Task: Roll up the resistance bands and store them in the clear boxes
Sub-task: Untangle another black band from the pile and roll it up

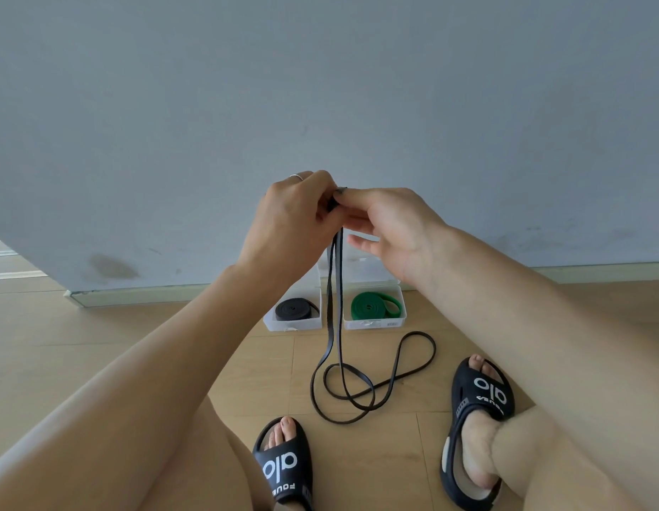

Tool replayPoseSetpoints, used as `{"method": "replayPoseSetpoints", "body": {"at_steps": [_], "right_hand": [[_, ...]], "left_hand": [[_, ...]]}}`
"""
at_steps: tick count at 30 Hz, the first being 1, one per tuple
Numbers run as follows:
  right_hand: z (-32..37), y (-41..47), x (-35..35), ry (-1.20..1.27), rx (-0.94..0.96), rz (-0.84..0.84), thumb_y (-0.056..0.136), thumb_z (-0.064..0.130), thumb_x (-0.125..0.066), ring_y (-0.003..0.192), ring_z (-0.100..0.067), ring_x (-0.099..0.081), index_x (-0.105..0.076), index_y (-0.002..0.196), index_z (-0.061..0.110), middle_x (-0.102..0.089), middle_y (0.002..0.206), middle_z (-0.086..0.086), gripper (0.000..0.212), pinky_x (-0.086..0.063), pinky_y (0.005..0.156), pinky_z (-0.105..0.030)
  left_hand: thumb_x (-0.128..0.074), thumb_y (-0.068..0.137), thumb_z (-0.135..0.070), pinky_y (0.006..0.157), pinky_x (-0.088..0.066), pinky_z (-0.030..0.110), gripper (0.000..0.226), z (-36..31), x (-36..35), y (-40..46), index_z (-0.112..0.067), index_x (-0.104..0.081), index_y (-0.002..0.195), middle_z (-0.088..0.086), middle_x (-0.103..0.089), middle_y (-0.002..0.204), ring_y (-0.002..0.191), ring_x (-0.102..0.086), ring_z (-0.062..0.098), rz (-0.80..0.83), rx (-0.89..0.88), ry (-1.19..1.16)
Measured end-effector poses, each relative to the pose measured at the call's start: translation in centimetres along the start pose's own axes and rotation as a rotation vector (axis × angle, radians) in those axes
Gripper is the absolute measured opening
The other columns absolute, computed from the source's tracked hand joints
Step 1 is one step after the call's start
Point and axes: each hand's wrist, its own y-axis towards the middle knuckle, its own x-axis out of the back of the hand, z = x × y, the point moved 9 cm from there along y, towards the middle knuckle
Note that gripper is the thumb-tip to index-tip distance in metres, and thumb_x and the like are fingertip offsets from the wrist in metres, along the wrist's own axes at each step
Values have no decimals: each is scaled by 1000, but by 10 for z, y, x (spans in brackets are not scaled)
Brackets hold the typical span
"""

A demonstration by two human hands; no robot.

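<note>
Both of my hands pinch the top end of a long thin black rubber resistance band (337,289): the left hand (291,219) curls round the start of the roll, and the right hand (387,223) pinches it from the other side with thumb and forefinger, its lower fingers loosely spread. From the grip the band hangs straight down as two strands, then lies in loose loops on the wooden floor (136,344) between my two black slides. The long axis runs down and toward me. Behind the hanging strands stand two clear plastic boxes (374,322) against the grey wall, one holding a rolled black band (296,309), the other a rolled green band (374,307). There is open floor either side for winding.
</note>
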Motion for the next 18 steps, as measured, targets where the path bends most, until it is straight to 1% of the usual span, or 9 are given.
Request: {"method": "replayPoseSetpoints", "body": {"at_steps": [3,6,8,11,12,14,16,17,18], "right_hand": [[-2,1,-1,71,-50,26,96,23,-72,111,-21,-71,-76,107,13,-78,111,-6,15,-51,107,-43],[-5,0,-4,99,-80,67,97,22,-72,104,-21,-70,-75,96,16,-74,96,-3,7,-51,106,-47],[-6,-1,-4,77,-79,60,97,20,-72,99,-21,-69,-73,96,16,-71,91,-1,5,-52,106,-48],[-1,2,2,-10,2,-8,95,18,-72,110,-25,-71,-62,103,14,-72,102,-5,14,-53,103,-46],[3,2,5,-56,49,-39,94,18,-73,110,-25,-72,-60,103,15,-73,106,-8,17,-54,102,-45],[9,3,5,-108,125,-74,92,17,-73,100,-22,-74,-61,101,14,-75,104,-9,15,-56,98,-41],[8,5,3,-27,105,-68,93,16,-73,93,-19,-76,-65,103,11,-78,101,-8,14,-56,95,-36],[4,5,2,46,58,-60,94,16,-73,91,-18,-76,-68,105,9,-79,102,-8,14,-56,95,-35],[1,5,2,118,5,-53,94,16,-72,89,-17,-76,-71,104,8,-80,99,-8,13,-55,95,-34]], "left_hand": [[-67,90,-18,70,-56,42,10,2,4,0,-9,-68,87,2,-67,78,73,-65,21,-23,20,-32],[-64,93,-18,67,-55,47,12,0,3,-1,-7,-68,90,4,-66,79,72,-63,27,-3,-53,12],[-61,95,-16,62,-53,47,13,-3,-1,-1,-5,-67,91,6,-63,77,67,-59,32,39,-111,97],[-58,94,-17,52,-49,43,18,-9,-4,0,-2,-63,86,5,-54,71,58,-51,35,59,-177,197],[-58,95,-19,51,-47,42,20,-9,-4,1,-2,-62,84,5,-53,70,57,-51,36,60,-187,209],[-58,95,-23,56,-50,44,23,-6,-3,2,-2,-65,87,7,-59,73,62,-56,35,53,-173,172],[-63,93,-23,65,-55,45,19,-1,2,2,-5,-69,89,6,-67,78,69,-64,29,17,-105,60],[-69,92,-21,71,-57,41,15,3,5,2,-7,-71,90,4,-69,79,73,-67,24,-7,-45,-7],[-74,89,-19,75,-58,33,11,8,7,2,-9,-72,90,2,-71,81,76,-69,18,-24,21,-71]]}}
